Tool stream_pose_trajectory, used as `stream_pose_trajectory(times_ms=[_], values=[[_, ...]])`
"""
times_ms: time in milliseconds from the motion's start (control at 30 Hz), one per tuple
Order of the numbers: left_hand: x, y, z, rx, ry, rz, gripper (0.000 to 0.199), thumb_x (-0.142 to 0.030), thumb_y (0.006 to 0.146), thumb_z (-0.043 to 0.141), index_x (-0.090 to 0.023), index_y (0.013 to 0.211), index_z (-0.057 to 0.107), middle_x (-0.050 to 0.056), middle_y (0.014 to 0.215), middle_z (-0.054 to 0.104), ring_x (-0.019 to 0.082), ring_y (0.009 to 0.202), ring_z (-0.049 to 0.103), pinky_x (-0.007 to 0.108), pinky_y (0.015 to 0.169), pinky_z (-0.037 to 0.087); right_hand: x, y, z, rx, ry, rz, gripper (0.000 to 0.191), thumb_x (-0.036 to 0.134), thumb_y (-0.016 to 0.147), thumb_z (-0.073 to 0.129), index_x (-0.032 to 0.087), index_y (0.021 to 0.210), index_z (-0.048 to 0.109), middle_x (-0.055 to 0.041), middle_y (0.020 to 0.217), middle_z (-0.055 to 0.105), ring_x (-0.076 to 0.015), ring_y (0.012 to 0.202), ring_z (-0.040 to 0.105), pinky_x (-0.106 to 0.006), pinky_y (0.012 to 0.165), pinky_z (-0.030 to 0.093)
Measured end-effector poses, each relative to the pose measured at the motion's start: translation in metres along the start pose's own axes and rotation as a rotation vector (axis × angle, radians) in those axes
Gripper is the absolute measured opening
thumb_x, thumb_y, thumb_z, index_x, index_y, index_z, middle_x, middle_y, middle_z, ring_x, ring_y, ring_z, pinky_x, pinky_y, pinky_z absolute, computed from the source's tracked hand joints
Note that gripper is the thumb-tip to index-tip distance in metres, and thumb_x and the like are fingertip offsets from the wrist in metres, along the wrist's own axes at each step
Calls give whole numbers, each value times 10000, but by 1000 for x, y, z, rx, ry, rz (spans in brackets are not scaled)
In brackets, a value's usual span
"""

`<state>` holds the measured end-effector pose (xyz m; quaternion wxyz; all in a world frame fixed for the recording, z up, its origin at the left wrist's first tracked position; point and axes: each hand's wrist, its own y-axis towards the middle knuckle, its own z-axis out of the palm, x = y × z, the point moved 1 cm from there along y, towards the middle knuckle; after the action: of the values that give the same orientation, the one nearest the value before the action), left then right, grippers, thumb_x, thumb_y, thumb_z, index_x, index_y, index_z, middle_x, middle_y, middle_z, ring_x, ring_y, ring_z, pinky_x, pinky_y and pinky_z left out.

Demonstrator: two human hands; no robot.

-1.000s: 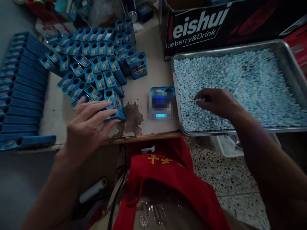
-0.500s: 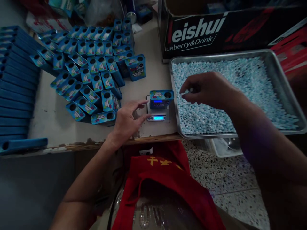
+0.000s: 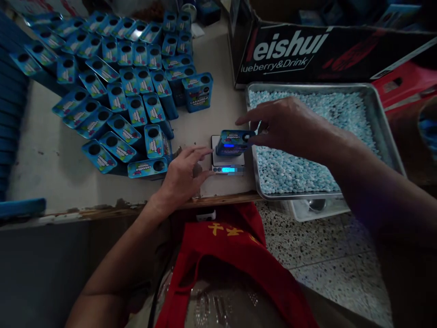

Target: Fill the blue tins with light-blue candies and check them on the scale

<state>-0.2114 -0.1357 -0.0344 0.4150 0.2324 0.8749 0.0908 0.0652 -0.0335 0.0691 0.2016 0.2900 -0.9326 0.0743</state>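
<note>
A blue candy tin [image 3: 233,142] stands on a small digital scale [image 3: 228,160] with a lit display, whose digits I cannot read. The round hole in the tin's top shows something pale at it. Beside that hole my right hand [image 3: 285,125] is closed, thumb and fingers bent round small pale-blue candies [image 3: 258,126], mostly hidden by the fingers. My left hand [image 3: 184,175] lies at the scale's left edge, thumb and fingers apart, holding nothing. Right of the scale a metal tray [image 3: 255,180] holds a thick layer of pale-blue candies [image 3: 293,171].
Rows of blue tins [image 3: 124,91] with open holes fill the left of the table [image 3: 201,132]. More blue tins [image 3: 13,91] are stacked at the far left. A black cardboard box [image 3: 283,50] stands behind the tray. A white container [image 3: 317,209] sits below the table edge.
My right hand has moved left from over the tray to the tin's hole. My left hand stays beside the scale. The camera view has shifted slightly.
</note>
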Motion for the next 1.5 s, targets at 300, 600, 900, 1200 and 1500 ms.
stream_pose_trajectory(times_ms=[300,600,900,1200,1500], values=[[-18,5,-6,21,51,-45,526,-194,980,919,-280,1468,744,89,1462,771,270,1191,820,447,1151,699,-27,-8,-11,-178,361,278,116,89,863,912,192,904,879,-5,729,757,-157,674,681,-330,695,594],[-39,24,-17,-10,168,-27,533,-253,986,945,-327,1474,743,53,1433,794,300,1274,799,478,1197,673,-96,-45,24,-31,701,655,165,4,929,771,134,853,839,-18,683,763,-105,646,665,-272,709,562],[-30,49,-9,-46,226,11,595,-274,979,983,-301,1500,699,67,1473,781,300,1401,751,478,1248,632,-69,-46,18,-138,604,475,113,74,903,807,155,831,838,-25,637,722,-130,590,615,-293,616,512],[-26,76,23,16,226,-41,785,-293,904,1031,-293,1585,641,90,1583,715,369,1501,671,542,1310,551,-52,-27,0,-166,485,284,44,168,899,870,202,879,850,-5,649,704,-154,585,625,-308,588,536],[-19,76,38,22,168,-111,712,-382,947,980,-314,1577,655,102,1573,719,386,1484,672,548,1292,551,-47,-31,-1,-211,533,283,61,153,884,867,212,876,853,2,638,694,-149,580,603,-313,575,511]])
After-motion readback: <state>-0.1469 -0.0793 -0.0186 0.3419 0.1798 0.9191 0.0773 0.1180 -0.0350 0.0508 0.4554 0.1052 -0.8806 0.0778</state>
